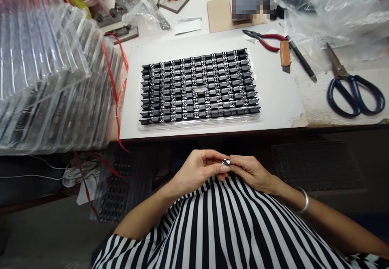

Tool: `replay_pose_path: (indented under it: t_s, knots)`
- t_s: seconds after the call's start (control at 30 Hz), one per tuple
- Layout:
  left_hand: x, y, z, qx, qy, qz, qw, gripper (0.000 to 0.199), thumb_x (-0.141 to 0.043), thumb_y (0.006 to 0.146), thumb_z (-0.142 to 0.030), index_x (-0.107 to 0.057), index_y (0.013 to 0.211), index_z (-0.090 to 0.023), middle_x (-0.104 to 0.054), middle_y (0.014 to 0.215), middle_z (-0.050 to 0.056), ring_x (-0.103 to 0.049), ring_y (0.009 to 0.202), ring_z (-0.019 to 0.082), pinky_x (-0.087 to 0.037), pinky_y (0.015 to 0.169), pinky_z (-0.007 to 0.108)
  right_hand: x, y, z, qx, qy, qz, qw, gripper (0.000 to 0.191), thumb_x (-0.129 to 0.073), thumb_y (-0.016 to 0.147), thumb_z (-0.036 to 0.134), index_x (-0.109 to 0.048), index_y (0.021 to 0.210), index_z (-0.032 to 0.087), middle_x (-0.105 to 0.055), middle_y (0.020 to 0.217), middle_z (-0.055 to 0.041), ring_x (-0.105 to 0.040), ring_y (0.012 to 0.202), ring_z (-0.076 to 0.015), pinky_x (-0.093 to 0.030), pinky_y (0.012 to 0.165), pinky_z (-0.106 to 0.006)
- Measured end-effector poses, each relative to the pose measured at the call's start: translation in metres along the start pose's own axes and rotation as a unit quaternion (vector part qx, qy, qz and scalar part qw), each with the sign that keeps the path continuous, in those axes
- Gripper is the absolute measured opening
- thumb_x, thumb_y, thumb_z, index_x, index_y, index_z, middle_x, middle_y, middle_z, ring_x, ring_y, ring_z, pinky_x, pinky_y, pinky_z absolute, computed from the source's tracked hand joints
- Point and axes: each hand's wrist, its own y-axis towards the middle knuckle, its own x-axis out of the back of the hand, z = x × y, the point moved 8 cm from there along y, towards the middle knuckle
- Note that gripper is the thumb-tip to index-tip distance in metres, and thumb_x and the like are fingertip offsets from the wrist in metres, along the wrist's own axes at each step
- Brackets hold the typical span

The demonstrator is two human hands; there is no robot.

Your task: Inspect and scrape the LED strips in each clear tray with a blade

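Note:
Close to my striped shirt, below the table's front edge, my left hand [196, 171] and my right hand [257, 172] meet fingertip to fingertip. Between them they pinch a small black circuit board [226, 162] with white markings; most of it is covered by the fingers. Straight ahead, a clear plastic tray [200, 125] carries rows of similar small black boards with connectors. One slot near the tray's middle shows a pale gap. Neither hand touches the tray, which lies on a white sheet [278, 99].
Stacked clear plastic trays [45, 58] fill the left side, with red ribbon [117, 95] hanging beside them. To the right lie red-handled pliers [269, 40], an orange-wrapped blade [285, 54], a black pen [302, 58] and blue-handled scissors [354, 90]. Plastic bags [340, 13] sit behind them.

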Motion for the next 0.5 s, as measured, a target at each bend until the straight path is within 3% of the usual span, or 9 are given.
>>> replay_pose_path:
  t_s: [0.23,0.5]
  knots:
    - [0.004,-0.002,-0.002,-0.011,0.025,-0.016,0.999,0.028,-0.074,0.075,-0.030,-0.073,0.097,-0.013,-0.069,0.074,0.004,-0.064,0.062,0.013,-0.053,0.064,0.025,0.002,-0.003,0.004,0.048,-0.085,-0.017,0.995,0.018,-0.043,0.096,0.019,-0.061,0.093,0.017,-0.065,0.078,-0.0017,-0.061,0.068,-0.0096,-0.049,0.061,-0.020]
    - [0.005,0.000,0.010,0.022,-0.034,-0.018,0.999,0.026,-0.074,0.076,-0.025,-0.073,0.099,-0.013,-0.072,0.074,0.005,-0.065,0.061,0.011,-0.052,0.066,0.021,0.006,-0.013,0.014,0.129,-0.279,-0.101,0.946,0.017,-0.044,0.093,0.012,-0.061,0.095,0.014,-0.066,0.074,-0.0048,-0.061,0.067,-0.0125,-0.046,0.061,-0.025]
